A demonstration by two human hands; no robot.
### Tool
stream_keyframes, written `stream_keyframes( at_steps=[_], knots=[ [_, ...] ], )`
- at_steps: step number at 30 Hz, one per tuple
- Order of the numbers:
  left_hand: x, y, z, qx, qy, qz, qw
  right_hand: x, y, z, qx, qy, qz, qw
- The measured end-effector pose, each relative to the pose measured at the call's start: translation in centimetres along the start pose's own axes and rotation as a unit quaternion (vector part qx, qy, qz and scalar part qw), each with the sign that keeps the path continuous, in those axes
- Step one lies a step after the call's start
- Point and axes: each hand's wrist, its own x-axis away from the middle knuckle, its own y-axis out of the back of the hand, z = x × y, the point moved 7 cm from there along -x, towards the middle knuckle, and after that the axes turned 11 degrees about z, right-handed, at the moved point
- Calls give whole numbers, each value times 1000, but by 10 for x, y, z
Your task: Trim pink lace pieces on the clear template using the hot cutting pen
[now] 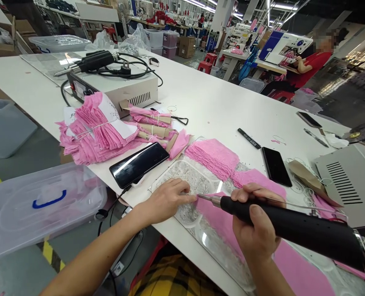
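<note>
My right hand (256, 224) is wrapped round a black heat tool (293, 228) whose metal tip (205, 197) points left onto pink fabric (219, 218). My left hand (166, 199) rests palm down on a clear tray of tiny beads (191, 176), fingers curled together close to the tool's tip, possibly pinching a bead too small to see. More pink lace (214, 156) lies just beyond the tray.
A black phone (139, 163) lies left of the tray, another phone (275, 165) to the right, with a marker (249, 138). Bundled pink pieces (96, 131) sit beside a beige control box (123, 88). Another grey box (351, 181) stands right. A person in red (311, 63) sits far back.
</note>
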Motion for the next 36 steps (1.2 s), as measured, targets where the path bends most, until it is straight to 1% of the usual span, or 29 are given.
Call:
stream_keyframes(
  at_steps=[8,13,16,19,22,25,28,36],
  knots=[
    [1,-1,-1,-5,-4,-10,1000,-1,-2,0,4,10,22,1000],
    [0,1,-1,-12,-5,-16,1000,-2,0,1,-2,6,3,1000],
    [1,4,-2,-9,-19,-35,999,-6,11,7,-2,11,-33,999],
    [2,7,-2,4,-31,-56,998,-10,31,14,17,10,-78,997],
    [2,6,0,11,-30,-58,998,-12,52,19,35,12,-120,992],
    [2,5,1,7,-28,-57,998,-11,65,19,34,12,-146,989],
    [2,6,1,5,-34,-63,997,-10,67,16,30,13,-152,988],
    [2,7,0,5,-28,-60,998,-12,63,5,32,9,-141,989]
  ],
)
